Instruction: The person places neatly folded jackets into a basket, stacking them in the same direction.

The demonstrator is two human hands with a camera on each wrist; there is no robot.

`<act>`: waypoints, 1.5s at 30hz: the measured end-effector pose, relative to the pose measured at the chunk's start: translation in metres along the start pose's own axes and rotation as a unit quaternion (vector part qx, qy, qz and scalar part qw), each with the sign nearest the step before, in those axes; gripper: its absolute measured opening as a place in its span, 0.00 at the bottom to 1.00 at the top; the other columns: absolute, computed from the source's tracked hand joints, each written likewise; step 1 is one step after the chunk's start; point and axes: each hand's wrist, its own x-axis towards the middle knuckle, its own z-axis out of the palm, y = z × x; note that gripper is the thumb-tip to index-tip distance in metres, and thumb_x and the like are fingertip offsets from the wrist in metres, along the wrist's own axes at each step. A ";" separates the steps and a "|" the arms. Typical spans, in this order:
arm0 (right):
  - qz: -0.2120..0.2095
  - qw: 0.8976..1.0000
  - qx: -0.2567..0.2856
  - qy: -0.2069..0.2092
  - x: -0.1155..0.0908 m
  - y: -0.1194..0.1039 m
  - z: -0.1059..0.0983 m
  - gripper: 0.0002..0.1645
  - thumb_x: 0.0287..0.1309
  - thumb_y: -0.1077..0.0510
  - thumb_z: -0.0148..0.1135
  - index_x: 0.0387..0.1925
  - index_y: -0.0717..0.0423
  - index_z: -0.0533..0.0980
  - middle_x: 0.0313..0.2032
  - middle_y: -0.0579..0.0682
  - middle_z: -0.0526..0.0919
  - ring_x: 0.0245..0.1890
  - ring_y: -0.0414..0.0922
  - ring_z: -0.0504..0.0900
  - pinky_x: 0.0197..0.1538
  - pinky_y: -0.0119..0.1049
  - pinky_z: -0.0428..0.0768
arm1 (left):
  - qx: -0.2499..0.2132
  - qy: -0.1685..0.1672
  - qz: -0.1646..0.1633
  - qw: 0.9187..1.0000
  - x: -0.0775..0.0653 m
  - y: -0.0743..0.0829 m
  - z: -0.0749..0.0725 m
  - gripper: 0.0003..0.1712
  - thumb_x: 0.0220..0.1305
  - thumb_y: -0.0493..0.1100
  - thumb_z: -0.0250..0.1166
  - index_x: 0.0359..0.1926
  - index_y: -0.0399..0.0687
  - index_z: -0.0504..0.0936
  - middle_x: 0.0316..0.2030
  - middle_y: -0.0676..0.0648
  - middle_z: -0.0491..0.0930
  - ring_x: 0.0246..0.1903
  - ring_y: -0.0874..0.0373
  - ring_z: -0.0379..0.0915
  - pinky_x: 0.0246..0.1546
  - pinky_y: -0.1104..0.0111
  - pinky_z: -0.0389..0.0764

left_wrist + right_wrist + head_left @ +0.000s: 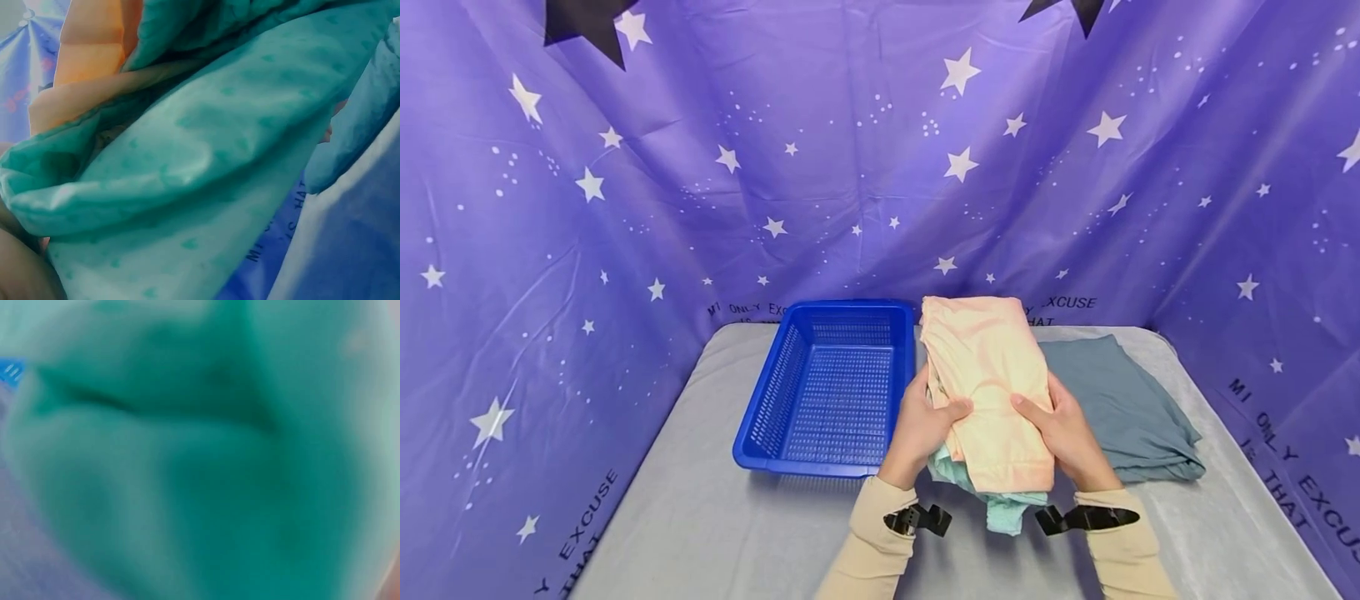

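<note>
My left hand [922, 427] and right hand [1067, 429] grip the two sides of a bundle of folded cloth, thumbs on top and the other fingers hidden beneath. On top of the bundle is a folded peach garment [992, 367]. Under it hangs a mint-green cloth [1006, 510], its lower end dangling toward me. Small darker marks dot this green cloth [187, 162] in the left wrist view, where part of the peach garment [100, 37] also shows. Blurred green cloth [187, 456] fills most of the right wrist view.
A blue perforated plastic basket [747, 433] stands left of the bundle with nothing in it. To the right lies a folded grey-blue cloth [1112, 408], partly behind my right hand. Both rest on a grey-covered table [700, 517]. A purple star-patterned curtain [850, 167] surrounds the table's back and sides.
</note>
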 end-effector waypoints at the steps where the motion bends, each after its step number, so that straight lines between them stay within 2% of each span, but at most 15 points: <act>1: -0.003 1.000 0.002 -0.003 0.001 -0.002 0.001 0.45 0.71 0.51 0.63 0.80 0.53 0.52 0.54 0.48 0.77 0.43 0.35 0.84 0.44 0.33 0.85 | -0.003 -0.001 0.000 1.000 0.000 0.002 -0.002 0.48 0.55 0.28 0.71 0.74 0.60 0.68 0.57 0.44 0.82 0.49 0.57 0.82 0.53 0.67 0.83; 4: -0.018 1.000 0.017 -0.016 0.004 -0.008 0.003 0.45 0.71 0.53 0.62 0.80 0.53 0.52 0.54 0.48 0.77 0.42 0.37 0.85 0.43 0.35 0.86 | -0.019 -0.003 0.001 1.000 0.000 0.007 -0.006 0.46 0.56 0.28 0.71 0.74 0.58 0.68 0.55 0.41 0.82 0.47 0.55 0.83 0.50 0.65 0.85; 9: -0.038 0.997 0.051 -0.037 0.010 -0.017 0.008 0.43 0.71 0.56 0.62 0.79 0.56 0.53 0.52 0.44 0.78 0.43 0.37 0.86 0.43 0.35 0.87 | -0.022 0.000 0.009 1.000 0.000 0.016 -0.013 0.48 0.57 0.29 0.71 0.76 0.58 0.65 0.58 0.41 0.80 0.48 0.53 0.83 0.49 0.64 0.85; 17: -0.038 0.995 0.066 -0.065 0.019 -0.027 0.019 0.43 0.72 0.56 0.61 0.80 0.54 0.52 0.54 0.48 0.77 0.44 0.38 0.86 0.45 0.35 0.87 | -0.010 -0.002 0.007 1.000 0.003 0.028 -0.029 0.46 0.58 0.30 0.70 0.75 0.56 0.65 0.61 0.39 0.78 0.51 0.51 0.81 0.51 0.64 0.85; 28: -0.041 0.993 0.063 -0.095 0.029 -0.040 0.042 0.46 0.72 0.56 0.61 0.81 0.52 0.48 0.66 0.66 0.69 0.49 0.36 0.83 0.49 0.33 0.85 | 0.009 -0.001 -0.031 0.999 0.008 0.040 -0.061 0.45 0.60 0.34 0.72 0.76 0.58 0.64 0.58 0.37 0.79 0.44 0.52 0.85 0.45 0.61 0.88; 36: -0.031 0.989 0.072 -0.125 0.032 -0.047 0.054 0.49 0.71 0.55 0.63 0.82 0.45 0.46 0.70 0.62 0.66 0.58 0.46 0.80 0.51 0.37 0.86 | -0.001 -0.012 -0.043 0.999 0.008 0.049 -0.079 0.44 0.62 0.35 0.71 0.76 0.58 0.64 0.58 0.37 0.78 0.44 0.52 0.85 0.44 0.60 0.88; 45: -0.029 0.984 0.082 -0.156 0.040 -0.053 0.077 0.50 0.69 0.56 0.64 0.82 0.46 0.46 0.70 0.62 0.66 0.59 0.50 0.78 0.52 0.36 0.85 | 0.002 -0.003 -0.077 0.997 0.008 0.052 -0.107 0.42 0.63 0.36 0.72 0.74 0.62 0.65 0.58 0.39 0.78 0.41 0.53 0.86 0.41 0.61 0.88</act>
